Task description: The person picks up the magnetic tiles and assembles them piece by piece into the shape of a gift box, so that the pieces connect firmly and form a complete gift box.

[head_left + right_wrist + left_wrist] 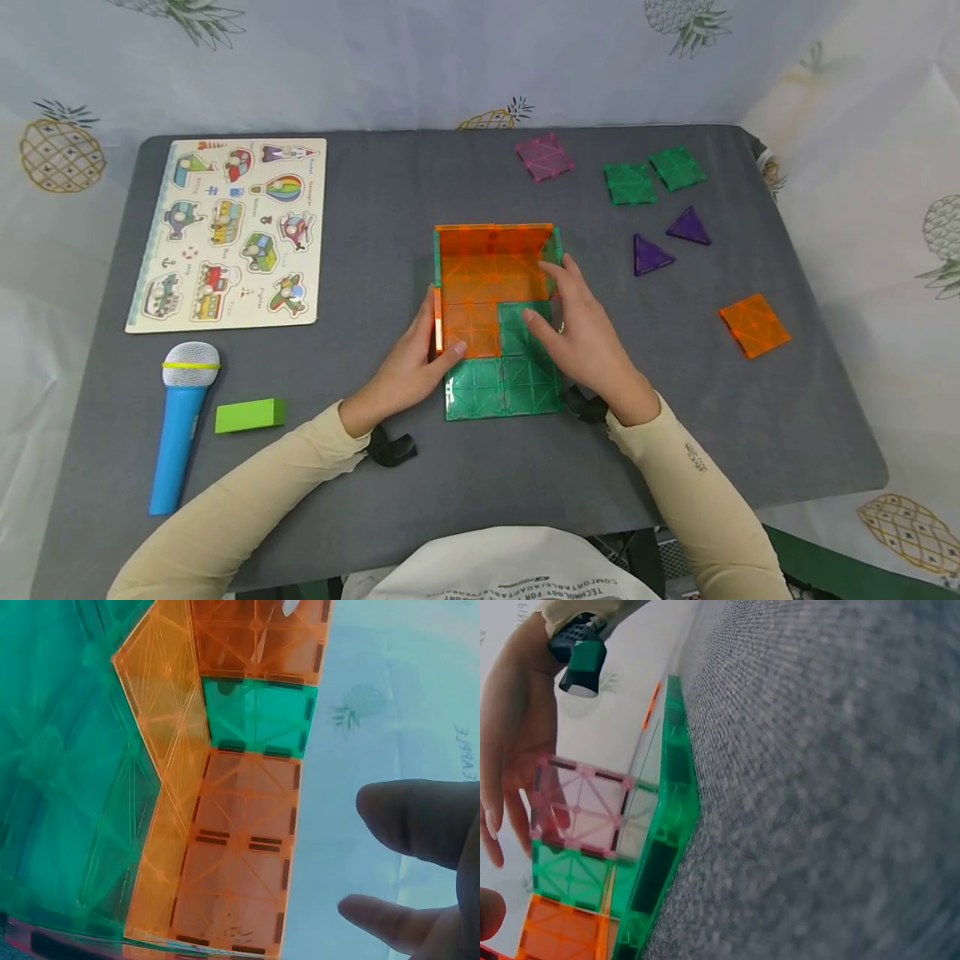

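Observation:
A box-like structure of see-through magnetic tiles (480, 279), orange and green, sits in the middle of the table with raised walls at its back and sides. My left hand (408, 362) holds its left wall, fingers along the outside and thumb over the inner side; the fingertips are hidden. On the right, my right hand (588, 337) hovers at the right wall with fingers and thumb spread. Its thumb (420, 817) stands apart from the orange tiles (232, 892) in the right wrist view. A pink tile (581, 806) stands in the wall before that hand.
Loose tiles lie right: a pink square (545, 157), green squares (630, 183), purple triangles (651, 255) and an orange square (755, 326). Left are a vehicle puzzle board (247, 200), a blue toy microphone (178, 442) and a light-green block (250, 415). The grey table (480, 492) meets a pineapple-print curtain behind.

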The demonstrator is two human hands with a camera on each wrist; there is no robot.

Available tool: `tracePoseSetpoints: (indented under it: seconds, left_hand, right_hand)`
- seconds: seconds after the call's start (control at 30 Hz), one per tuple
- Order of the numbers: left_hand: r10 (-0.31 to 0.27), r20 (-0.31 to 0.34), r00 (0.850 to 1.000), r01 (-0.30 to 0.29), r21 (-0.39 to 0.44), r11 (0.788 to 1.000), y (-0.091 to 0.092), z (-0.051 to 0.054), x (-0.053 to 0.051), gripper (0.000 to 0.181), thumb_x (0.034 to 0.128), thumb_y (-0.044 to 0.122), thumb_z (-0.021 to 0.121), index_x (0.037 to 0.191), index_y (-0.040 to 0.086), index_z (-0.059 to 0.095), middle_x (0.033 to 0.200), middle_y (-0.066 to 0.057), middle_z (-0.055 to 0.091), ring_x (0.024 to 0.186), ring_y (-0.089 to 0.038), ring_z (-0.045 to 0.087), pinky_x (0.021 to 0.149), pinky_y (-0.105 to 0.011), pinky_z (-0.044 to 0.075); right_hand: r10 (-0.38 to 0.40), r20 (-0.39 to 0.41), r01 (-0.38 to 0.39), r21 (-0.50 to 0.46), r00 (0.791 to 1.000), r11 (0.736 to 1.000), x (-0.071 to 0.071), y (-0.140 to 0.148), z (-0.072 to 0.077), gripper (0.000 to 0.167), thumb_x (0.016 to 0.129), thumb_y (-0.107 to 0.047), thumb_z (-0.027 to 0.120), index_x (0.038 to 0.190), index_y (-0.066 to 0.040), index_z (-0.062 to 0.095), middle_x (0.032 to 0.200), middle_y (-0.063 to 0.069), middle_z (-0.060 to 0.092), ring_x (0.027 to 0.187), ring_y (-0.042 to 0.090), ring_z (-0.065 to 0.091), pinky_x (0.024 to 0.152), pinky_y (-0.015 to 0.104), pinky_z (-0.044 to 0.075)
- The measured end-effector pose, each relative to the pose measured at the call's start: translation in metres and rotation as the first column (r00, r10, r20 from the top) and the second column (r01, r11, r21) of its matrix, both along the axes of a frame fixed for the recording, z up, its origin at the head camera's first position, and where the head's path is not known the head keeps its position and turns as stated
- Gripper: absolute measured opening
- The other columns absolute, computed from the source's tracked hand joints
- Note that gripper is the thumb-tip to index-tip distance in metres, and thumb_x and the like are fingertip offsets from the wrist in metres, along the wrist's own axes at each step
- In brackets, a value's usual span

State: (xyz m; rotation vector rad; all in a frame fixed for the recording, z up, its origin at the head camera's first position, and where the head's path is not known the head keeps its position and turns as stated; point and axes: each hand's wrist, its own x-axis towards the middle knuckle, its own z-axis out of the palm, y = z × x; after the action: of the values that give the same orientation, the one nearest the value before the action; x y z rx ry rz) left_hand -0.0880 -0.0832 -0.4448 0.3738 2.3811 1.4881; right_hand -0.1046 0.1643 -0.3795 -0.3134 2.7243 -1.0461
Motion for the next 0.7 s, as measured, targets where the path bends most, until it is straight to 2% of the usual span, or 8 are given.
tracePoseSetpoints:
  seconds: [0.03,0.17,0.27,0.33,0.43,0.57,0.63,0.7]
  left_hand:
    - [0.002,0.003,1.0,-0.002,0.002,1.0,0.0,0.0,0.0,0.089,0.0976,0.032,0.056,0.154,0.013,-0.011,0.163,-0.005,-0.003,0.147,-0.025,0.018,0.116,-0.046,0.025]
    - [0.005,-0.004,1.0,-0.005,0.019,1.0,0.0,-0.001,0.001,0.09,0.0971,0.03,0.057,0.154,0.013,-0.011,0.162,-0.004,-0.003,0.146,-0.026,0.022,0.116,-0.047,0.027]
    - [0.005,-0.022,1.0,-0.004,0.035,0.999,0.0,-0.002,0.001,0.091,0.0964,0.027,0.058,0.154,0.015,-0.011,0.162,-0.004,-0.003,0.146,-0.027,0.022,0.115,-0.048,0.026]
    - [-0.001,-0.032,0.999,0.002,0.036,0.999,0.0,-0.003,0.0,0.093,0.0957,0.027,0.059,0.154,0.018,-0.012,0.162,-0.004,-0.003,0.146,-0.026,0.021,0.116,-0.048,0.026]
    - [-0.009,-0.036,0.999,0.011,0.034,0.999,-0.001,-0.004,0.001,0.096,0.0934,0.026,0.063,0.154,0.02,-0.012,0.162,-0.003,-0.004,0.147,-0.025,0.019,0.116,-0.048,0.025]
    - [-0.018,-0.028,0.999,0.018,0.016,1.0,-0.003,-0.002,0.001,0.106,0.0869,0.024,0.071,0.155,0.016,-0.01,0.163,-0.004,-0.001,0.147,-0.025,0.018,0.116,-0.049,0.025]
    - [-0.021,-0.024,1.0,0.021,0.004,1.0,-0.004,-0.001,0.003,0.111,0.0831,0.023,0.075,0.155,0.014,-0.009,0.163,-0.004,-0.001,0.148,-0.025,0.017,0.116,-0.05,0.025]
    - [-0.024,-0.021,0.999,0.024,-0.012,1.0,-0.005,0.0,0.005,0.116,0.0795,0.023,0.079,0.154,0.011,-0.009,0.163,-0.005,-0.002,0.148,-0.025,0.013,0.116,-0.05,0.024]
  right_hand:
    - [0.002,0.001,-0.002,-0.004,1.0,1.0,0.0,0.0,0.0,0.068,0.098,-0.036,0.055,0.152,-0.014,0.022,0.16,0.018,0.008,0.113,0.037,0.054,0.088,0.052,0.046]
    - [-0.026,-0.013,0.026,-0.017,1.0,1.0,-0.003,0.011,0.002,0.069,0.097,-0.039,0.054,0.153,-0.015,0.022,0.16,0.016,0.012,0.131,0.04,0.041,0.103,0.058,0.036]
    - [-0.101,-0.055,0.103,0.027,0.993,0.994,-0.009,0.033,0.005,0.067,0.098,-0.038,0.054,0.152,-0.013,0.025,0.16,0.017,0.015,0.144,0.04,0.023,0.111,0.062,0.024]
    - [-0.16,-0.088,0.167,0.08,0.983,0.983,-0.013,0.055,0.005,0.066,0.098,-0.035,0.055,0.151,-0.009,0.026,0.158,0.02,0.02,0.143,0.042,0.024,0.11,0.063,0.023]
    - [-0.244,-0.082,0.256,0.203,0.966,0.945,-0.015,0.096,0.003,0.069,0.097,-0.032,0.055,0.151,-0.001,0.023,0.154,0.028,0.021,0.139,0.049,0.023,0.108,0.065,0.022]
    - [-0.342,-0.006,0.323,0.34,0.94,0.883,-0.009,0.152,-0.008,0.077,0.097,-0.035,0.054,0.151,0.005,0.015,0.149,0.039,0.015,0.136,0.057,0.016,0.103,0.07,0.022]
    - [-0.382,0.019,0.347,0.378,0.924,0.858,-0.003,0.172,-0.015,0.081,0.096,-0.04,0.053,0.151,0.005,0.014,0.148,0.041,0.013,0.136,0.058,0.013,0.101,0.073,0.021]
    - [-0.392,0.015,0.356,0.391,0.92,0.849,0.005,0.183,-0.02,0.082,0.095,-0.042,0.054,0.15,0.005,0.015,0.147,0.041,0.013,0.136,0.058,0.012,0.098,0.075,0.021]
